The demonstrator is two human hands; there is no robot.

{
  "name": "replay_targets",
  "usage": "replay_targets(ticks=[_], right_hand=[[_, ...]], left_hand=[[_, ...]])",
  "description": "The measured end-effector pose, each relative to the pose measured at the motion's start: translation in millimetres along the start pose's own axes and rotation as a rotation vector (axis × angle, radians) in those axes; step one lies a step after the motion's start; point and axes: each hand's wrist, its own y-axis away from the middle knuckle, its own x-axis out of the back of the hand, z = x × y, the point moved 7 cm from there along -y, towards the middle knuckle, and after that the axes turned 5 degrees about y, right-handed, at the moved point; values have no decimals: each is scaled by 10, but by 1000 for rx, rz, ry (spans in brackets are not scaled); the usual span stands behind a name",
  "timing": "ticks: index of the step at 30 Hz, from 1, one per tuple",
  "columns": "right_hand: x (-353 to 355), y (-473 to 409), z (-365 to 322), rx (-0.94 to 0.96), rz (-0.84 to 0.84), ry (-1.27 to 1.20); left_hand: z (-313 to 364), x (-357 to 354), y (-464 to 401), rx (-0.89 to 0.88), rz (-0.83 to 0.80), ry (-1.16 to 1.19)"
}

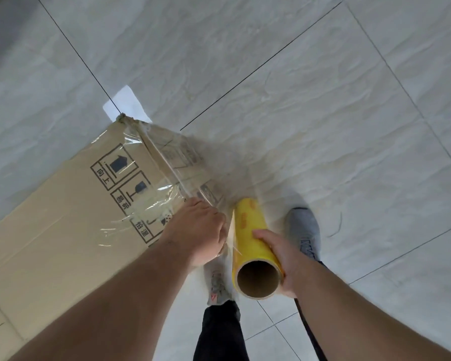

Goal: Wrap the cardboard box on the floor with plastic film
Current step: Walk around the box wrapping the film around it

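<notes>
A large brown cardboard box [63,217] with black handling symbols stands on the tiled floor at the left. Clear plastic film [167,162] is stretched over its near corner and right side. My left hand [195,230] rests on the box's near corner with its fingers curled over the film at the edge. My right hand [279,259] grips a yellow film roll [250,230] with a cardboard core, held just right of that corner. A sheet of film runs from the roll to the box.
Pale grey floor tiles [323,100] with dark joints spread all around. My two feet in grey shoes [303,230] stand beside and below the roll, close to the box corner. A thin dark strand [336,227] lies on the floor at the right.
</notes>
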Motion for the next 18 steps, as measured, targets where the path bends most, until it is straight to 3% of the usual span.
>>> replay_targets(ticks=[5, 8, 14, 18], right_hand=[[303, -174, 140, 10, 179, 420], [5, 47, 46, 79, 194, 573], [-561, -55, 100, 195, 107, 681], [-761, -207, 359, 235, 23, 523]], left_hand=[[71, -20, -33, 38, -51, -60], [136, -28, 6, 0, -102, -196], [218, -38, 35, -41, -25, -294], [527, -263, 116, -243, -109, -456]])
